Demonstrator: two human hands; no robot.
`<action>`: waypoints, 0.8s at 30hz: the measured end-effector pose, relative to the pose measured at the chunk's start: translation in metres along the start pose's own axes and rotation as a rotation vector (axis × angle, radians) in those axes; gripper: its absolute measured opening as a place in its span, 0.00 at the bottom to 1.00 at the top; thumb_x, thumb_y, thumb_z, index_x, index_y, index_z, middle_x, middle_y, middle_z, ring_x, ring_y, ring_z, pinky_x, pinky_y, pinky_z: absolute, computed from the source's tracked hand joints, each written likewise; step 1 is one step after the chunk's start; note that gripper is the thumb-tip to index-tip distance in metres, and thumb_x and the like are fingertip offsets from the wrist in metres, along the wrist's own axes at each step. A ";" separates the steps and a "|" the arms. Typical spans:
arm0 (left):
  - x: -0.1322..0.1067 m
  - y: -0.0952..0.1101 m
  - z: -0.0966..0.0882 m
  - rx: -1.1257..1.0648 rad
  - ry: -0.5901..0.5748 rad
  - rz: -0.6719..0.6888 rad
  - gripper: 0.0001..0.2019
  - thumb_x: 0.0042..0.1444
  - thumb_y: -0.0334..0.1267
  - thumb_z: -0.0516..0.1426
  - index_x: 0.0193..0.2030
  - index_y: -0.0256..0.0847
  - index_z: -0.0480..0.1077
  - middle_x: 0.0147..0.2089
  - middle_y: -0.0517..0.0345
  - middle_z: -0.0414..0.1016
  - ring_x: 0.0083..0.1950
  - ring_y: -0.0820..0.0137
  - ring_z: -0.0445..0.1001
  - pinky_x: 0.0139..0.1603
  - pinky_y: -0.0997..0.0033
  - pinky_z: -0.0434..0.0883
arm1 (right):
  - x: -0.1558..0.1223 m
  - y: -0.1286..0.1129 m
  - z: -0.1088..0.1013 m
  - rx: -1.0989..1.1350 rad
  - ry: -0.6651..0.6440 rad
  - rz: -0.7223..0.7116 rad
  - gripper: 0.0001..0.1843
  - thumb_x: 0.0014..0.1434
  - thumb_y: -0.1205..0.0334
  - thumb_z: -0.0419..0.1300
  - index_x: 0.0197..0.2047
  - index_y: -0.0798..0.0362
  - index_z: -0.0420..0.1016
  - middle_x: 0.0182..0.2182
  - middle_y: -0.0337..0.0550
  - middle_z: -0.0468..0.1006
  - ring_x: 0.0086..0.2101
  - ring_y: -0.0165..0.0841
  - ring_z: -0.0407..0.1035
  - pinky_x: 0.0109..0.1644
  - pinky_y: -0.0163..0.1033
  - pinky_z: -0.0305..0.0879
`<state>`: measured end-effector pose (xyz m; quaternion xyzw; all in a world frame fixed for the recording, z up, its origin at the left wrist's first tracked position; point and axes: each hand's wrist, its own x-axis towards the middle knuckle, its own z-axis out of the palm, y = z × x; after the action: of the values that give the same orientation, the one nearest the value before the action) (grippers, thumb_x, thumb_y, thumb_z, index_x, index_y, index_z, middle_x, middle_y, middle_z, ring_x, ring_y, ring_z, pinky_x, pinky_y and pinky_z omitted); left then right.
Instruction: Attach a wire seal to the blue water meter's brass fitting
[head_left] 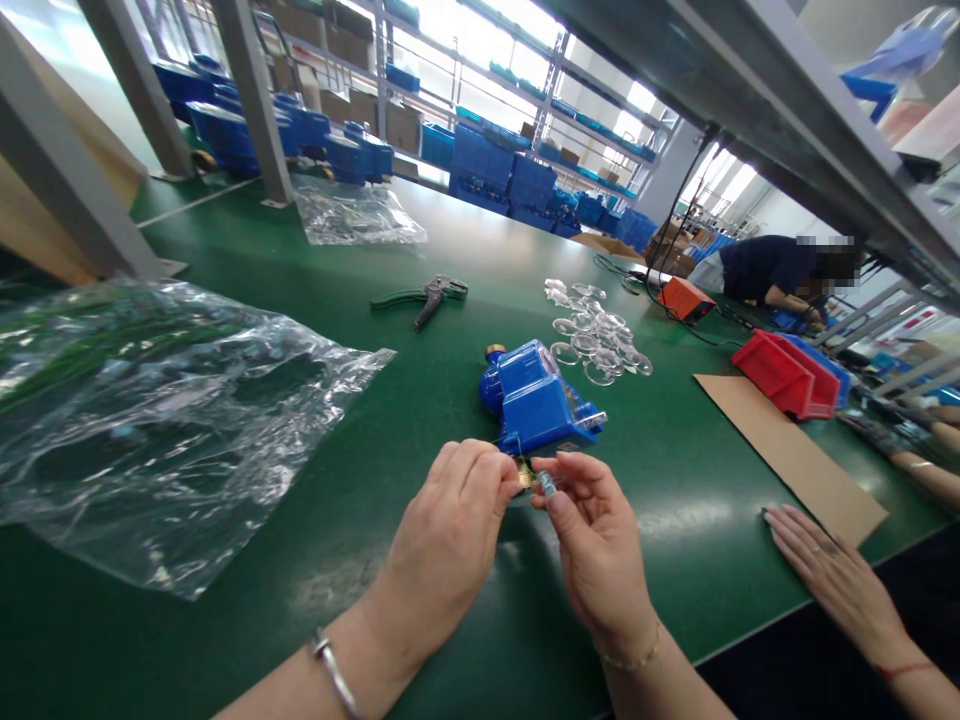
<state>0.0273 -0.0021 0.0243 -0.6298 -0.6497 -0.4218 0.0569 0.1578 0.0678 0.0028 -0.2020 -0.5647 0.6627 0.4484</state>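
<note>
A blue water meter (534, 400) lies on the green tabletop just beyond my hands, with one brass threaded end (525, 477) pointing towards me. Thin green wire (520, 455) runs from its near side down to my fingers. My left hand (450, 525) is closed in a pinch at the wire, beside the threaded end; the fingertips partly hide what they grip. Between thumb and fingers, my right hand (604, 545) holds a small light-blue seal (547, 484). Both hands are close together, in front of the meter.
Green-handled pliers (424, 298) lie beyond the meter, left of several clear plastic rings (600, 335). A clear plastic bag (172, 400) covers the left side. Cardboard (795, 455), a red bin (787, 372) and another person's hand (832, 570) are at right.
</note>
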 end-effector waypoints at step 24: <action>0.001 0.004 -0.003 -0.076 0.022 -0.050 0.07 0.62 0.33 0.50 0.33 0.38 0.65 0.35 0.56 0.66 0.40 0.66 0.63 0.42 0.64 0.64 | -0.005 -0.002 -0.001 -0.174 -0.008 -0.065 0.15 0.59 0.67 0.60 0.50 0.49 0.68 0.47 0.44 0.74 0.47 0.34 0.69 0.51 0.40 0.69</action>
<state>0.0296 -0.0039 0.0289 -0.6103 -0.6482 -0.4545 0.0294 0.1619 0.0637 0.0029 -0.2192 -0.6282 0.5970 0.4482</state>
